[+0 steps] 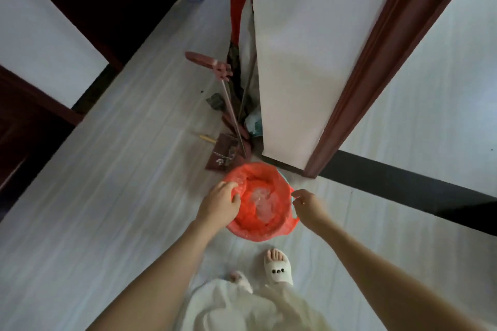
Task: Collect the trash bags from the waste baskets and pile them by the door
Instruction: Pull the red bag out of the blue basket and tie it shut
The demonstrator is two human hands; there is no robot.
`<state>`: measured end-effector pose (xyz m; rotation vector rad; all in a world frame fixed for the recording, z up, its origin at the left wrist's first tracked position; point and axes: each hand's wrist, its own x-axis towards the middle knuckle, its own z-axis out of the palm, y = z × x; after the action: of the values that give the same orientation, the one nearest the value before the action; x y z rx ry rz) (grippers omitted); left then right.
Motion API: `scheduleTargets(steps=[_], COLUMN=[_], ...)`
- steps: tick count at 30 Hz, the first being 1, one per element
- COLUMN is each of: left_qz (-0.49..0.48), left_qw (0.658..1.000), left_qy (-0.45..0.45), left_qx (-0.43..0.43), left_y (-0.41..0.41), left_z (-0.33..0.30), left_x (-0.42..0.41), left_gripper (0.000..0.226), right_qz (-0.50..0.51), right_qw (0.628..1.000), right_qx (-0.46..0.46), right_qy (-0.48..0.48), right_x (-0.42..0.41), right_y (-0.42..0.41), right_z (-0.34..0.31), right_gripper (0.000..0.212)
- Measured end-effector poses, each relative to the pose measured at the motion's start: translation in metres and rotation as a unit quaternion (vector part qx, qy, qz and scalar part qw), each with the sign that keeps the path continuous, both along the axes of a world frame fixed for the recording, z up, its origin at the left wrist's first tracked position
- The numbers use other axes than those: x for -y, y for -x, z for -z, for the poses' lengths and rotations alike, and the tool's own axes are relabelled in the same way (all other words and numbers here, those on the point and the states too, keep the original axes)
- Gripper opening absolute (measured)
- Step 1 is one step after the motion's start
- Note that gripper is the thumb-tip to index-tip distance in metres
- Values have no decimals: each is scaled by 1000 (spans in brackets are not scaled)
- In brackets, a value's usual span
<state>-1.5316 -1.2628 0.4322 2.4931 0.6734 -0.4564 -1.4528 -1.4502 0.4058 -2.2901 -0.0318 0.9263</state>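
We're in a home hallway — pale tiled floor point(113, 169), dark wood door frame point(382, 62), mop point(228, 99) & dustpan point(223, 154) by wall.

Dim, bluish, soft focus; wide-angle edge distortion

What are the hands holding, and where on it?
Both hold the red bag in the basket by its top edge: left hand bunches the left rim, right hand fingers pinch the right rim.

I see a pale tiled floor point(113, 174), a white wall corner point(301, 62) with a dark wood door frame point(376, 67) beside it, dim light.
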Motion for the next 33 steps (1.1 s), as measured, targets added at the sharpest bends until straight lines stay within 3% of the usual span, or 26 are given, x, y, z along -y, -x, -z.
scheduleTargets(steps=[6, 11, 15, 21, 24, 27, 30, 33], left_qz=[68, 145, 228, 359, 416, 442, 426, 417], left_qw=[997, 989, 973, 914, 885, 861, 829, 803], left_qy=[14, 13, -45, -124, -139, -127, -101, -175], left_qx=[-17, -19, 1, 142, 157, 215, 350, 389], left_y=[-50, -78, -92, -150, -184, -202, -202, -196], left_z=[66, 170, 259, 364, 399, 421, 435, 439], left_x=[-54, -89, -103, -79, -55, -47, -49, -50], left_gripper=[36, 39, 39, 51, 58, 41, 23, 27], right_qz=[75, 152, 94, 16, 8, 21, 55, 76], right_qw=[997, 985, 978, 947, 922, 909, 916, 904], right_qx=[-2, 49, 102, 227, 325, 388, 381, 413], right_qy=[32, 63, 154, 226, 211, 151, 115, 85], right_x=[-44, -75, -89, -88, -80, -67, -58, -56], right_y=[-16, -26, -20, -46, -66, -72, -73, -71], right_z=[61, 157, 236, 346, 382, 395, 401, 402], right_gripper=[38, 39, 44, 58, 43, 29, 22, 17])
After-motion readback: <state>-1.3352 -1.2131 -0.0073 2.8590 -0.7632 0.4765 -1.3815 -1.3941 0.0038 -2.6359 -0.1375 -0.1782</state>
